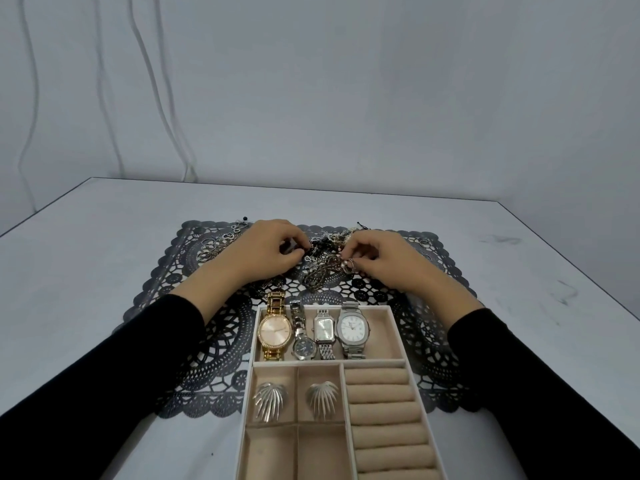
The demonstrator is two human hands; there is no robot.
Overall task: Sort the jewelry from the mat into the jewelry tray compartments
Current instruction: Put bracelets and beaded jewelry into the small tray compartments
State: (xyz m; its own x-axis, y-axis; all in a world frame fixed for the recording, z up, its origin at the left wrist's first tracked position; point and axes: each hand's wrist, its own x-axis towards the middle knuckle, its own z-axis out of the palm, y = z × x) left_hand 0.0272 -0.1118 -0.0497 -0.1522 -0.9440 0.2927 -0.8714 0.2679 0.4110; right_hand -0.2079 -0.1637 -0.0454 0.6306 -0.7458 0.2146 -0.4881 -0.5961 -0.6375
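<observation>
A tangled pile of chains and beaded jewelry point(323, 263) lies on the dark lace mat point(207, 348). My left hand point(268, 247) pinches dark beads at the pile's left side. My right hand point(381, 258) pinches a small ring-like piece with pearls at its right side. The beige jewelry tray point(398, 336) sits near me. Its far compartment holds several watches point(313, 332). Two silver fan-shaped earrings point(270, 400) point(322, 398) lie in two small compartments. The ring rolls point(381, 393) on the right are bare.
More rings and a silver chain point(221, 242) lie at the mat's far left, and a ring point(424, 243) lies at its far right. The white table point(86, 254) ends at a wall behind, where cables hang.
</observation>
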